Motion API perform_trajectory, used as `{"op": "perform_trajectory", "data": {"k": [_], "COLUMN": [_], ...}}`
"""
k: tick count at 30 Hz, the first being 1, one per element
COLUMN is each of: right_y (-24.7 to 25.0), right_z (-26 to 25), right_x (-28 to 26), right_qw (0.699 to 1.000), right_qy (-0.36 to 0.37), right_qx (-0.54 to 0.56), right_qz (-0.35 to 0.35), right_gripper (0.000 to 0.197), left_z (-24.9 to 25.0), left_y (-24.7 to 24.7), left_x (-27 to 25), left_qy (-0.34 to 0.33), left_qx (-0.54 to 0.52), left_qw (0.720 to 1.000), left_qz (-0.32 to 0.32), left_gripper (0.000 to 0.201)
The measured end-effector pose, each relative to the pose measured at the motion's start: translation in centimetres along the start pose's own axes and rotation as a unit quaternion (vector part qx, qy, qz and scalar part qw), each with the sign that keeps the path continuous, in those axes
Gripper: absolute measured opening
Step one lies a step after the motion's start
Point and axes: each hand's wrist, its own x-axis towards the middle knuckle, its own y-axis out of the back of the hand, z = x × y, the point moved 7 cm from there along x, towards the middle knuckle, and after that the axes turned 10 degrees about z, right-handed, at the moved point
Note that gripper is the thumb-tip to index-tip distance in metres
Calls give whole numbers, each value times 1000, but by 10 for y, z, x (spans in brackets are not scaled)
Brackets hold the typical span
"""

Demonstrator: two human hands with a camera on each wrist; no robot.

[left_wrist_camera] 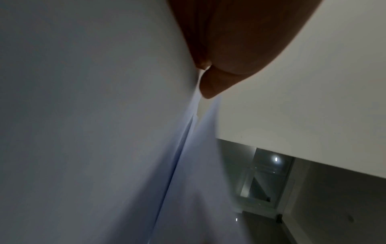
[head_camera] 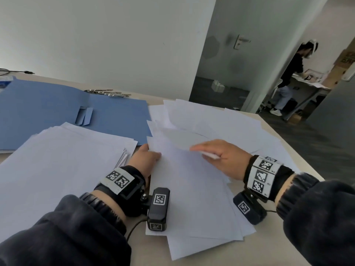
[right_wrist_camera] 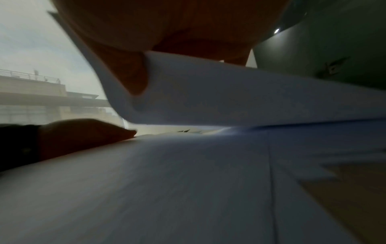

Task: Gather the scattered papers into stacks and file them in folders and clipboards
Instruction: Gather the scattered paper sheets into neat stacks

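Loose white sheets (head_camera: 211,116) lie fanned over the right half of the table. In front of me is a rough middle pile (head_camera: 192,198) (right_wrist_camera: 167,181). My right hand (head_camera: 203,150) pinches one curled sheet (right_wrist_camera: 208,92) between thumb (right_wrist_camera: 133,74) and fingers and holds it lifted off that pile. At the pile's left edge my left hand (head_camera: 148,156) (left_wrist_camera: 206,79) (right_wrist_camera: 83,132) grips the sheets, thumb on top. A broader stack of white paper (head_camera: 57,160) lies at the left. Behind it an open blue folder (head_camera: 48,104) lies flat.
Metal clips (head_camera: 107,92) lie behind the folder near the wall, and a cable (head_camera: 17,71) runs at the far left. The table's right edge (head_camera: 299,150) falls off to dark floor. Another person (head_camera: 292,73) stands at a table beyond the doorway.
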Motion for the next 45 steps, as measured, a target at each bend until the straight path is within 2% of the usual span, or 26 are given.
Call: {"op": "perform_trajectory", "data": {"k": [1, 2, 4, 5, 7, 9, 11, 13, 15, 17, 18, 22, 25, 29, 31, 34, 37, 41, 45], "right_y": [-9, -15, -16, -14, -9, -7, -6, -5, -6, -5, -4, -1, -8, -17, -5, 24, 37, 24, -1], "right_z": [-4, -6, -5, -5, -1, 8, 14, 21, 28, 31, 30, 28, 32, 32, 37, 58, 82, 93, 101], "right_x": [-10, -17, -27, -30, -36, -43, -49, -54, -61, -68, -73, -93, -95, -79, -63, -37, -10, 39, 81], "right_qw": [999, 996, 993, 989, 971, 945, 930, 931, 946, 960, 965, 971, 978, 972, 971, 956, 936, 930, 926], "right_qy": [34, 48, 38, 34, 3, -42, -70, -86, -96, -92, -87, -62, -31, -51, -106, -192, -246, -245, -232], "right_qx": [-21, -45, -100, -139, -230, -298, -326, -323, -277, -224, -201, -143, -120, -141, -163, -216, -251, -271, -287], "right_qz": [-31, -53, -53, -48, -71, -129, -154, -144, -140, -142, -145, -183, -168, -180, -140, -47, -15, -46, -83], "right_gripper": [35, 39, 45, 45, 44, 44, 45, 44, 46, 54, 60, 81, 86, 97, 88, 56, 35, 35, 46], "left_z": [1, 2, -1, -2, 0, -3, -3, -2, 2, 6, 7, 2, 3, 4, 6, 8, 9, 9, 5], "left_y": [2, 3, 2, 1, -2, 0, 0, 1, 1, 1, 1, -3, -6, -3, -1, 0, 0, 0, -1], "left_x": [1, 1, 0, 0, -5, -4, -3, -3, -5, -6, -7, -13, -17, -14, -14, -13, -12, -8, -5], "left_qy": [4, 9, 34, 38, 22, 13, 4, 7, 4, -9, -9, 23, 14, -6, -16, -20, -25, -24, -15], "left_qx": [-13, -26, -38, -40, -13, 17, 28, 25, 5, 10, 17, 9, 32, 76, 89, 104, 91, 63, 77], "left_qw": [1000, 999, 999, 998, 1000, 1000, 999, 1000, 1000, 1000, 1000, 999, 998, 996, 995, 994, 995, 997, 996], "left_qz": [13, 23, 14, 3, -15, -19, -23, -16, -7, 3, 7, -22, -56, -51, -46, -41, -36, -38, -45], "left_gripper": [19, 18, 39, 40, 23, 32, 39, 37, 26, 11, 10, 16, 23, 32, 38, 43, 42, 46, 59]}}
